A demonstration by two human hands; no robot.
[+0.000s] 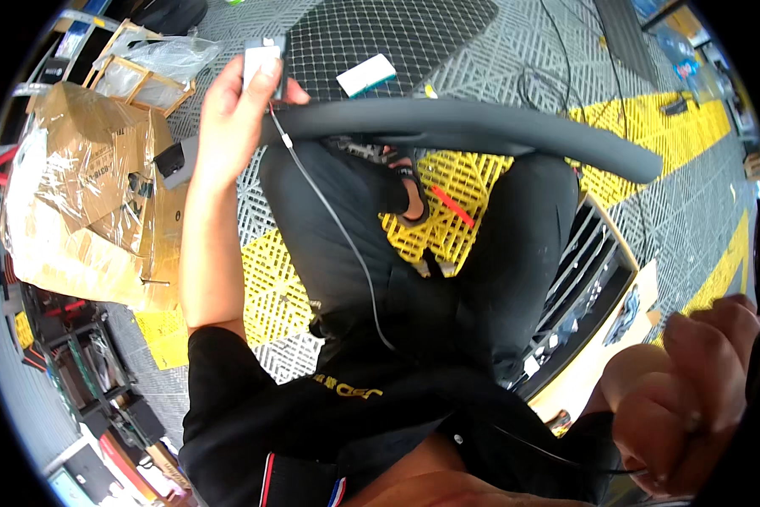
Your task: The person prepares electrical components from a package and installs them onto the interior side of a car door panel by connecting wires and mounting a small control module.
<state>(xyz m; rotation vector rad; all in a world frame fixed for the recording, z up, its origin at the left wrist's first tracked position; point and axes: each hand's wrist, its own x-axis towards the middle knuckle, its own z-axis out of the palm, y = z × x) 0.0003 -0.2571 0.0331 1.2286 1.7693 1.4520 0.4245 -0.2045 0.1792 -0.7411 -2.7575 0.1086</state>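
Note:
My left hand (238, 114) is raised at the upper left, closed round a small white-and-grey box-shaped device (261, 63), thumb on its face. A thin white cable (339, 218) with a small connector runs from near that hand down to my black shirt. Across my knees lies a long, slightly curved dark grey padded bar (473, 127), its left end passing behind my left wrist. At the lower right my right hand (692, 389) is lifted close to the camera, fingers curled and blurred. A thin dark wire (599, 469) runs beside it; whether the fingers hold anything is hidden.
A crumpled cardboard package (92, 203) in clear film stands left, below a small wooden frame (147, 84). Ahead lie a dark netted panel (346, 42) and a white-and-green box (367, 76). A slatted black part (578, 296) is at my right; a red strip (453, 205) lies between my legs.

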